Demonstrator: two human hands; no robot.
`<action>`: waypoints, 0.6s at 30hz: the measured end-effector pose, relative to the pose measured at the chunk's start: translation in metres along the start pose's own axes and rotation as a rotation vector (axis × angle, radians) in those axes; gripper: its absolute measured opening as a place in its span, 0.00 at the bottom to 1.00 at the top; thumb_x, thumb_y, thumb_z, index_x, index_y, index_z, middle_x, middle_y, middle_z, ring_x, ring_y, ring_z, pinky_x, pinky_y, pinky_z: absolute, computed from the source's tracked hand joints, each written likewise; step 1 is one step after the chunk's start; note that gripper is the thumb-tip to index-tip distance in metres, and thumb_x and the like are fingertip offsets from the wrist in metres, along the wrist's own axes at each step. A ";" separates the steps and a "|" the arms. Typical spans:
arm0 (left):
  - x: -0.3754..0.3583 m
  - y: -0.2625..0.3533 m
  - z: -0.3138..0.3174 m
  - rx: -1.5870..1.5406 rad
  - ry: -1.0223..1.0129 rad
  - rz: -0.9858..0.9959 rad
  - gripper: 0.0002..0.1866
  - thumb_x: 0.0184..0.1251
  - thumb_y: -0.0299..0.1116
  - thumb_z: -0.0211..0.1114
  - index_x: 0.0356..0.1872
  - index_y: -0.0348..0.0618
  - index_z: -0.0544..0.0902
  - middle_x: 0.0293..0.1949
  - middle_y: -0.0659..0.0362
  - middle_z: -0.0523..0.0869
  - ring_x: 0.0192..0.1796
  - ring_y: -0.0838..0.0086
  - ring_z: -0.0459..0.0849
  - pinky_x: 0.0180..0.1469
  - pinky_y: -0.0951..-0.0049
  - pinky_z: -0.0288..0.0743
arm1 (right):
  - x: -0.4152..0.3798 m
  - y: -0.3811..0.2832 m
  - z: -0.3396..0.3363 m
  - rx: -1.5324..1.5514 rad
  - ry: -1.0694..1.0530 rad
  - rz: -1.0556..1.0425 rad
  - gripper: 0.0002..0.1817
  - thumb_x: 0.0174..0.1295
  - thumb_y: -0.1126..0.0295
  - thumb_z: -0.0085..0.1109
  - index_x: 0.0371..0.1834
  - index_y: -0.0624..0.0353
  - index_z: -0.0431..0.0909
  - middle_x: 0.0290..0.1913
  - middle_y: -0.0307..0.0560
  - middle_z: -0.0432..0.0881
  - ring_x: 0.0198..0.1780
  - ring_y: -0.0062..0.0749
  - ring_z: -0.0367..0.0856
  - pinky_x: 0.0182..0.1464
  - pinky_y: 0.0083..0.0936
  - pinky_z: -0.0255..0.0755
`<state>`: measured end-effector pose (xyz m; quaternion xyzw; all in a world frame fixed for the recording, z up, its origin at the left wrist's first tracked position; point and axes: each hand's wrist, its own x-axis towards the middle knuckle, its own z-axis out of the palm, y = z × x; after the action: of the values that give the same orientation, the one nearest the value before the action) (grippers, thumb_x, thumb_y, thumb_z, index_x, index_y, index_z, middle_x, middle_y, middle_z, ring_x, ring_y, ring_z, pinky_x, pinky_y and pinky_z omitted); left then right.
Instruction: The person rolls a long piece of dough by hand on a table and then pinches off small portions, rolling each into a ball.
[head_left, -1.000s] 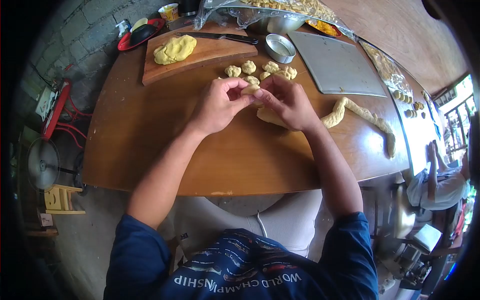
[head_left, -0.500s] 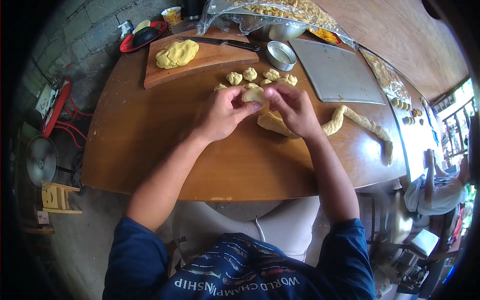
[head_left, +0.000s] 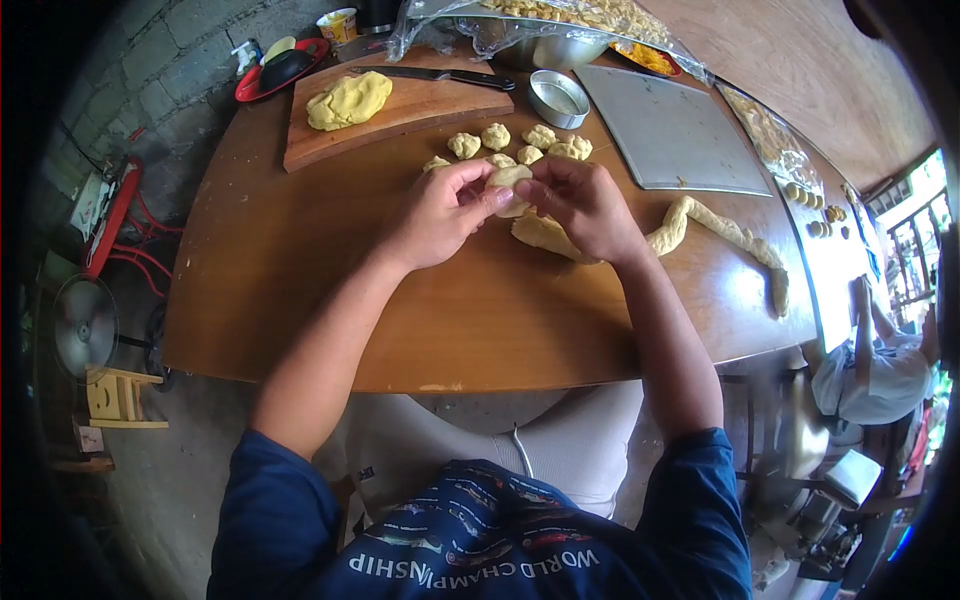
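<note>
Between my two hands is a small flattened piece of pale dough [head_left: 511,178]. My left hand [head_left: 445,212] pinches its left side with thumb and fingers, and my right hand [head_left: 585,208] pinches its right side. Just beyond the fingers lie several small dough lumps [head_left: 495,136], some partly hidden by my hands. A long dough rope [head_left: 735,232] bends across the table at the right; its thicker left end [head_left: 545,236] lies under my right hand.
The wooden board [head_left: 420,115] holds a yellow dough mass [head_left: 350,100] and a knife [head_left: 435,76]. A round tin [head_left: 558,98] and a metal tray [head_left: 680,135] stand behind the lumps. A co-worker [head_left: 880,370] sits at the far right.
The dough piece has turned between my fingers and shows more of its flat face. Both hands remain in nearly the same place. The view has shifted slightly.
</note>
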<state>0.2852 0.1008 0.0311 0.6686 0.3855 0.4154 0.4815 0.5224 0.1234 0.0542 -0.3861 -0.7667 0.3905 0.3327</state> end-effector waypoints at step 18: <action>0.004 0.002 -0.019 -0.032 0.160 -0.054 0.16 0.88 0.44 0.65 0.57 0.42 0.89 0.39 0.63 0.90 0.33 0.87 0.79 0.37 0.82 0.76 | 0.015 0.046 -0.050 -0.176 0.387 0.110 0.17 0.77 0.60 0.71 0.53 0.65 0.89 0.32 0.45 0.90 0.33 0.24 0.84 0.39 0.29 0.79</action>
<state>0.2690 0.1105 0.0377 0.6149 0.4337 0.4606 0.4709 0.5706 0.1718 0.0412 -0.5226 -0.6975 0.2580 0.4169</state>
